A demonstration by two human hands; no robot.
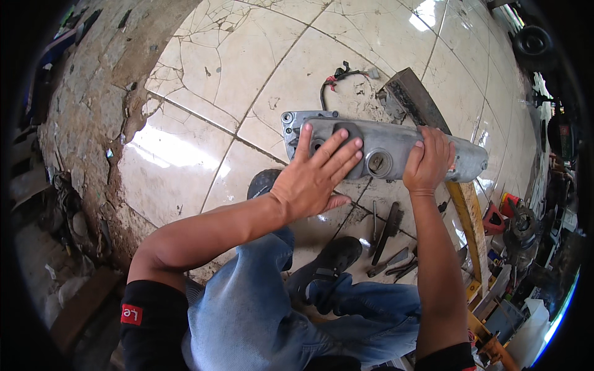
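While the left hand (pixel 312 179) lies flat and wide on the big grey metal part (pixel 399 137), the right hand (pixel 428 164) holds it near its right end. The part is over the tile floor (pixel 260 55), between some tools (pixel 387 227) and a short wire (pixel 323 94).

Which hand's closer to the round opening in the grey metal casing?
Left. The left hand lies spread on the metal casing, its fingers just left of the round opening; the right hand is on the casing farther off to the opening's right.
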